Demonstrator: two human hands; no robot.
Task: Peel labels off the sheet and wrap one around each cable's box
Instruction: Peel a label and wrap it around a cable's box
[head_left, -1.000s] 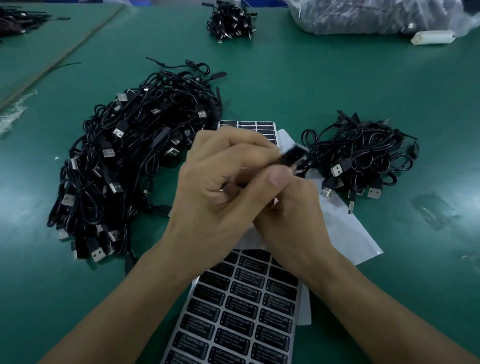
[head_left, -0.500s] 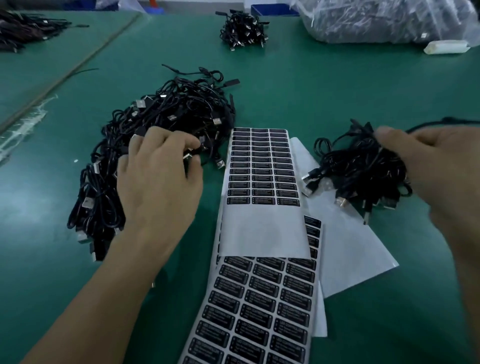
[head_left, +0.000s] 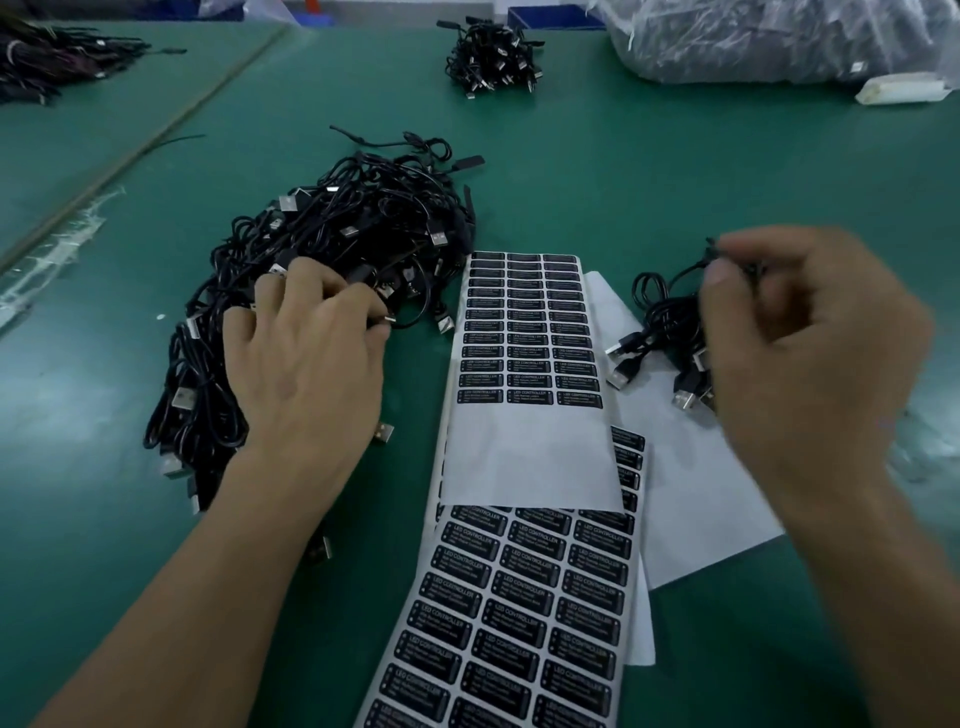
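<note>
Label sheets (head_left: 524, 332) are lying on the green desk (head_left: 675, 171) between two heaps of black cables. Left hand (head_left: 311, 364) is resting on the bigger heap (head_left: 363, 234), fingers digging in; whether its grip is pinching anything I cannot tell. Right hand (head_left: 810, 353), blurred, is pinching a thin cable (head_left: 711, 249) over the smaller heap (head_left: 660, 338).

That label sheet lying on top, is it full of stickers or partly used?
Partly used. The top label sheet carries black labels only on its far part; its near part is bare white backing.
</note>
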